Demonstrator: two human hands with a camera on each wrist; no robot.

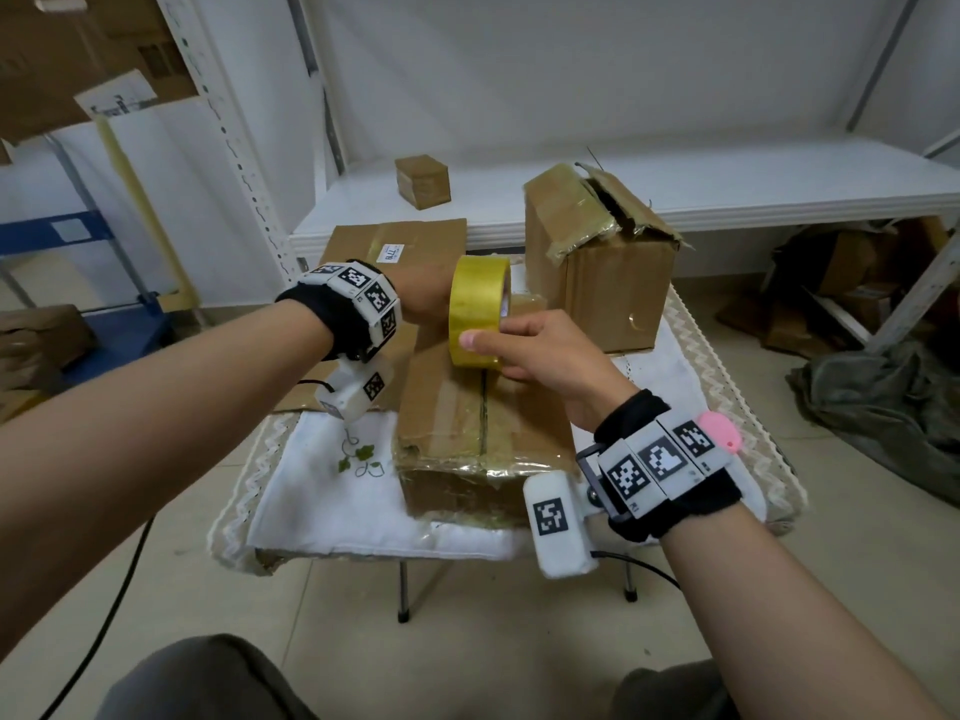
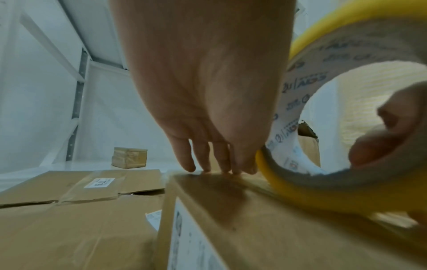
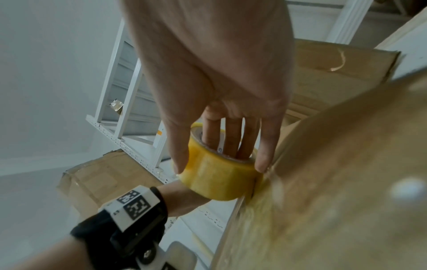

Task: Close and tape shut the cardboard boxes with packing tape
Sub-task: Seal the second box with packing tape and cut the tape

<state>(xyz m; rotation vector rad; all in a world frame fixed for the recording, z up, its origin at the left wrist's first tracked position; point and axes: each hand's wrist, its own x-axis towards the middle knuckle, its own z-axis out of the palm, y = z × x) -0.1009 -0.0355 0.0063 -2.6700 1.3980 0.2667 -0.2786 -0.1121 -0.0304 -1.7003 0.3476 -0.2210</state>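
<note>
A closed cardboard box [image 1: 441,407] lies in the middle of a small table, with shiny tape along its centre seam and front edge. My right hand [image 1: 498,335] holds a yellow tape roll [image 1: 470,304] upright just above the box's far end. Three fingers [image 3: 227,138] go through the roll's core and the thumb lies on its outer face. My left hand [image 1: 423,298] is mostly hidden behind the roll. In the left wrist view its straight fingers [image 2: 219,160] press down on the box top [image 2: 254,228] beside the roll [image 2: 300,193].
A taller box [image 1: 597,272] with torn, open flaps stands at the table's back right. Flattened cardboard [image 1: 395,246] lies at the back left. A small cube box [image 1: 422,180] sits on the white shelf [image 1: 727,194]. A white cloth [image 1: 322,491] covers the table. Clutter [image 1: 883,397] lies on the floor at right.
</note>
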